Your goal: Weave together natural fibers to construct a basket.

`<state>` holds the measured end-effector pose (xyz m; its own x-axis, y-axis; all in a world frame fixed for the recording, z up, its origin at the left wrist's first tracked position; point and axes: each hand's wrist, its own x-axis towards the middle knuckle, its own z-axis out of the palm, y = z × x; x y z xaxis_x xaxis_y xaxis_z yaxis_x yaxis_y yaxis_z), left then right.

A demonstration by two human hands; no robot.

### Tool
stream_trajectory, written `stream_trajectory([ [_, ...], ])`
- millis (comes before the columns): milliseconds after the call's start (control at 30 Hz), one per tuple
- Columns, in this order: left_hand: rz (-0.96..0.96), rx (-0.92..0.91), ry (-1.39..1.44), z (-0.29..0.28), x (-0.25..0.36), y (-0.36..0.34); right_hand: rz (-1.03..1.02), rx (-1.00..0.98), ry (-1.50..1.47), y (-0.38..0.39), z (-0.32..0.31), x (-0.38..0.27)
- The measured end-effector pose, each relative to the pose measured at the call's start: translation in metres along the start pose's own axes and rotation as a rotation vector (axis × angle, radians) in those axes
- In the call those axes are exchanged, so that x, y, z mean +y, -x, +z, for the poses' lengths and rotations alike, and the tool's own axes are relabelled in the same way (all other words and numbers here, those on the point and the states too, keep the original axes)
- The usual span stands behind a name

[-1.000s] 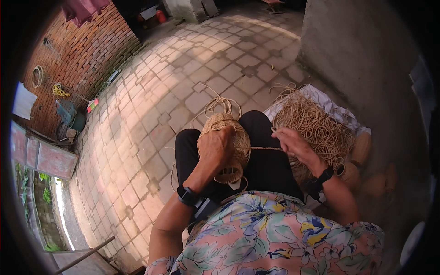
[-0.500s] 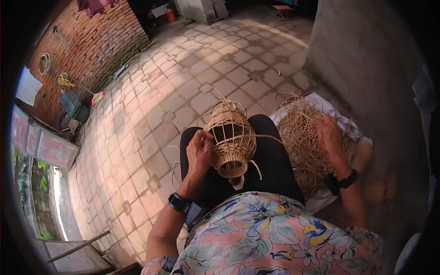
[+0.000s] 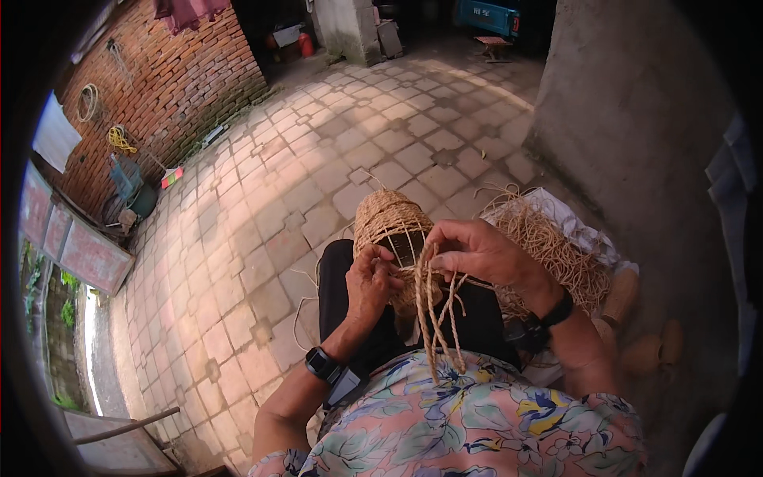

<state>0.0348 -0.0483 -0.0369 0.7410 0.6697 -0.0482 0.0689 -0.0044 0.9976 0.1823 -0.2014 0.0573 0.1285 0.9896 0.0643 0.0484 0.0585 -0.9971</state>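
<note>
Hands (image 3: 421,266) together on woven basket (image 3: 389,226), gripping straw strands (image 3: 437,318); its lower end hidden

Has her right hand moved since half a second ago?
Yes. The right hand has left the pile of loose fibre and come leftward to the woven basket, now holding strands.

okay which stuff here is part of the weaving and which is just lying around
In use: woven basket, left hand, right hand, loose fibre strands, fibre pile.

Lying about: yellow rope and coiled hoop on the brick wall, red container, wooden stool.
</note>
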Motion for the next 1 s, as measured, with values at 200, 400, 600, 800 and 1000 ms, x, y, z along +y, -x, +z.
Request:
stream_trajectory([
  [200, 0.035, -0.024, 0.054, 0.007, -0.003, 0.007, -0.193, 0.416, 0.851, -0.047, 0.018, 0.071],
  [400, 0.018, -0.011, 0.064, 0.003, -0.004, 0.005, -0.201, 0.538, 1.090, -0.043, 0.035, 0.075],
  [600, 0.047, -0.073, 0.187, -0.003, -0.011, 0.004, -0.097, 0.596, -0.161, -0.024, -0.018, 0.050],
  [800, 0.001, -0.029, 0.110, 0.002, -0.001, 0.006, 0.100, 0.547, -0.311, -0.016, -0.008, 0.085],
  [1000, 0.035, -0.039, 0.116, -0.002, -0.003, 0.008, 0.251, 0.670, 0.385, -0.021, 0.003, 0.123],
])
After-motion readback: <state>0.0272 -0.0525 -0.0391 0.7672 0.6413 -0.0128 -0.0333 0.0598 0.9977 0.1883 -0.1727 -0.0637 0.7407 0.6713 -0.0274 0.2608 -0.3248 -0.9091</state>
